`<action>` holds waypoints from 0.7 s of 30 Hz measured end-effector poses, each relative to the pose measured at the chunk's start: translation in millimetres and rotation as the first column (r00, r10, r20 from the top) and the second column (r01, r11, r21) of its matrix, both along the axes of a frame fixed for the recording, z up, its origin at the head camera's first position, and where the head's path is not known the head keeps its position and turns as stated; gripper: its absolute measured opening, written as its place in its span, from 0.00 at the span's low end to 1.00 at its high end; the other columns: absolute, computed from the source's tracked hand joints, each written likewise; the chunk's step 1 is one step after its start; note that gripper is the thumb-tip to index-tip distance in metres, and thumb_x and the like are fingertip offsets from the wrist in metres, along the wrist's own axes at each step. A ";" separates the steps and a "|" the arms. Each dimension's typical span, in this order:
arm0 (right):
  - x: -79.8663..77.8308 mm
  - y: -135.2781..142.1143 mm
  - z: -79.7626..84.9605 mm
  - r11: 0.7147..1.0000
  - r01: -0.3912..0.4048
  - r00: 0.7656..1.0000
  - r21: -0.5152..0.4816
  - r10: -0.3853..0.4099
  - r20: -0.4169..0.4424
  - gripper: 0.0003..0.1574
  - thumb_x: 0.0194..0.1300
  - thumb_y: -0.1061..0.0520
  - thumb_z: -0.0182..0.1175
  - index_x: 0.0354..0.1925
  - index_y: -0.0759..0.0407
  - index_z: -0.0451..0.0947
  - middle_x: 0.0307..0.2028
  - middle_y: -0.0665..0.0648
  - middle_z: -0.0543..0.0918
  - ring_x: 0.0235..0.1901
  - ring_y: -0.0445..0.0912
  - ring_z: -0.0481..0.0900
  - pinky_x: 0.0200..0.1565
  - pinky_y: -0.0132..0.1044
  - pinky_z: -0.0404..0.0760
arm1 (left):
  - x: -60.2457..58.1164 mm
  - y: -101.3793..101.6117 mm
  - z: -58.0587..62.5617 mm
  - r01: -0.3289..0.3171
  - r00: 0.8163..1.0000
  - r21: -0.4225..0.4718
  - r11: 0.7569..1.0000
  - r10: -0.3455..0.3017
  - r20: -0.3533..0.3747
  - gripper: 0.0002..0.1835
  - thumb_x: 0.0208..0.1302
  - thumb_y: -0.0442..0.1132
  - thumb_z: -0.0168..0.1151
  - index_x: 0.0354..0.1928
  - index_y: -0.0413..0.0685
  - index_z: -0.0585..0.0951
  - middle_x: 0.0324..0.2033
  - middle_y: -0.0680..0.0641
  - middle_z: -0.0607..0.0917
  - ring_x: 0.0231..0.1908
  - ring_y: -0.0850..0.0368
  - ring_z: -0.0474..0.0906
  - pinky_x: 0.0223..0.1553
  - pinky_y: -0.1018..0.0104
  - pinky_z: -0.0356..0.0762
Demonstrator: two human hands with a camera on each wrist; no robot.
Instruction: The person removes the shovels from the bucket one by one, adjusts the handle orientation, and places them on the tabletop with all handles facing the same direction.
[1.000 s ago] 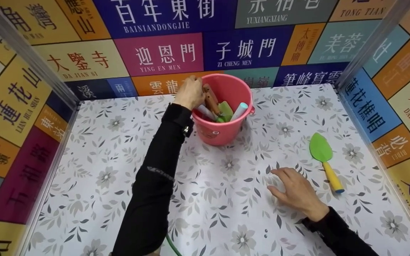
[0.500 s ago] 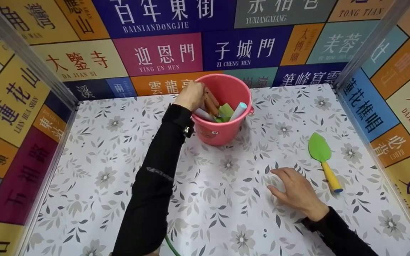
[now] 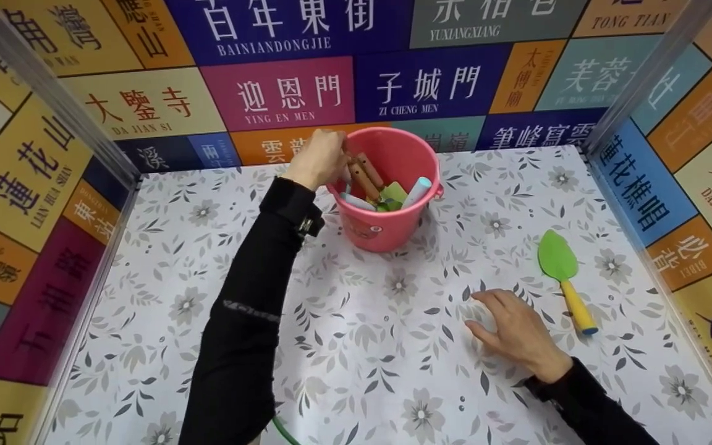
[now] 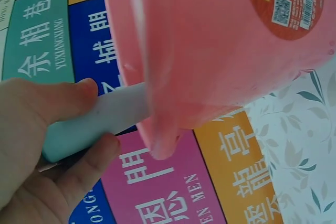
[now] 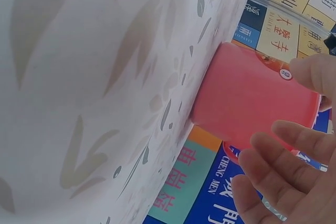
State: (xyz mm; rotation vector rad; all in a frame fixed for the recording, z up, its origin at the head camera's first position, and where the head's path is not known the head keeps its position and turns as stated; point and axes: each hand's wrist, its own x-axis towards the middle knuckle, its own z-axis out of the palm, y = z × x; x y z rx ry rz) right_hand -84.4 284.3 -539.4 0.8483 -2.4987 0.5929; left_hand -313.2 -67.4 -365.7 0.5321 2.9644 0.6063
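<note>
Left hand (image 3: 319, 159): at the left rim of the bucket (image 3: 377, 235), thumb and fingers clamped on a pale handle (image 4: 102, 118) with a teal end; the rest of it is hidden behind the rim.
Right hand (image 3: 513, 330): holding nothing, thumb and fingers apart, between the bucket and the trowel (image 3: 563, 280), well apart from the other hand; whether it touches the tabletop (image 3: 405, 346), I cannot tell.
Bucket: pink, upright near the back wall (image 3: 288, 102), with an orange sticker (image 4: 286, 4) on its side.
Inside the bucket: two brown handles (image 3: 364, 181) with small holes, side by side; a green piece (image 3: 395, 193) low beside them; a white handle (image 3: 416, 193) with a light blue end, leaning against the right side of the rim.
Trowel: green blade, yellow handle, blue tip; lying on the right of the tabletop, blade toward the back.
Tabletop: white, printed with grey flowers and leaves.
Sleeves (image 3: 238, 321): black.
Green cord (image 3: 285, 431): at the near edge, partly hidden by the left sleeve.
</note>
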 end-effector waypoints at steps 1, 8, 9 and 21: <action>0.0 -0.1 0.4 1.000 0.000 1.000 -0.001 0.000 -0.001 0.31 0.50 0.56 0.77 0.51 0.66 0.79 0.42 0.62 0.82 0.40 0.57 0.82 0.40 0.50 0.83 | 2.4 -1.5 2.7 0.002 1.000 0.000 1.000 -0.002 -0.012 0.12 0.72 0.33 0.56 0.52 0.36 0.81 0.47 0.39 0.85 0.46 0.47 0.83 0.48 0.57 0.82; -0.3 0.7 0.7 1.000 -0.006 1.000 -0.006 0.006 -0.005 0.31 0.50 0.57 0.77 0.51 0.66 0.79 0.42 0.63 0.82 0.40 0.57 0.82 0.40 0.50 0.84 | 25.7 -19.1 22.2 0.068 0.977 0.085 0.994 -0.049 -0.207 0.11 0.72 0.34 0.59 0.49 0.33 0.81 0.45 0.35 0.82 0.48 0.42 0.81 0.51 0.55 0.80; -0.4 1.0 0.7 1.000 -0.007 1.000 -0.006 0.007 -0.006 0.31 0.49 0.57 0.77 0.51 0.66 0.79 0.42 0.63 0.82 0.40 0.57 0.82 0.40 0.50 0.84 | 29.5 -22.4 24.9 0.079 0.970 0.107 0.991 -0.051 -0.239 0.11 0.72 0.34 0.60 0.48 0.32 0.81 0.44 0.35 0.83 0.48 0.41 0.81 0.51 0.55 0.80; -2.0 3.6 3.2 1.000 -0.013 0.999 -0.012 0.013 -0.033 0.32 0.49 0.57 0.77 0.51 0.67 0.79 0.41 0.63 0.82 0.39 0.57 0.82 0.39 0.49 0.83 | 84.1 -67.0 17.0 0.191 0.821 0.394 0.899 0.073 -0.566 0.10 0.66 0.35 0.68 0.42 0.33 0.83 0.37 0.37 0.86 0.37 0.43 0.82 0.41 0.53 0.80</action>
